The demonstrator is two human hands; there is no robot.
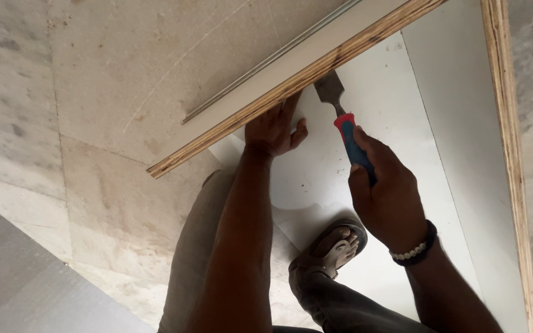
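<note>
My right hand [387, 197] grips a chisel [342, 117] by its red and blue handle. The flat steel blade points up at the plywood edge of a white laminated panel [291, 83]. My left hand [274, 128] presses flat against the inner side of that panel, just left of the blade, with the fingers tucked under the edge. A bead bracelet and a dark band sit on my right wrist.
A second plywood-edged panel [506, 142] runs down the right side, with a white board [414, 154] between the two. My sandalled foot [334, 246] rests on the white board below my hands. Stone floor tiles [81, 154] lie to the left.
</note>
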